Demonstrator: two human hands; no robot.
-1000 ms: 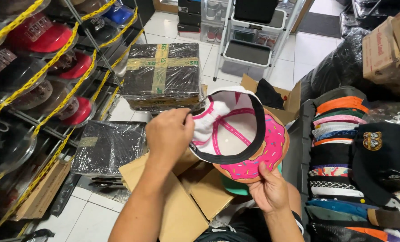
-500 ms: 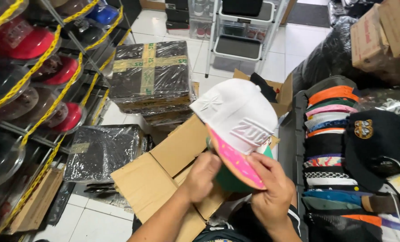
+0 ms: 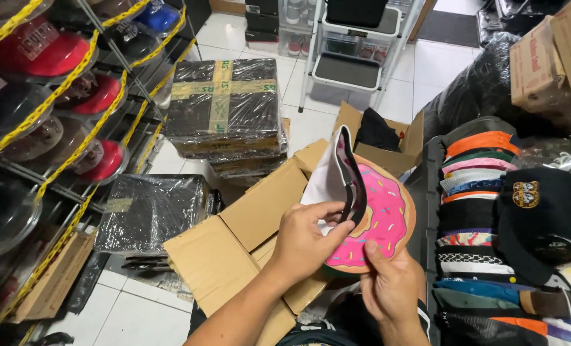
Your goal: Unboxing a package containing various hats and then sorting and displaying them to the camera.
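While both hands (image 3: 308,240) (image 3: 391,288) pinch its edges, the cap (image 3: 368,211) stands tilted.

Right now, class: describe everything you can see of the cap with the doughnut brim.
The cap has a white fabric crown, folded flat and seen edge-on, and a flat brim printed as a pink-iced doughnut with sprinkles. It is held tilted above an open cardboard box. The left hand pinches the crown's dark edge; the right hand grips the brim from below.
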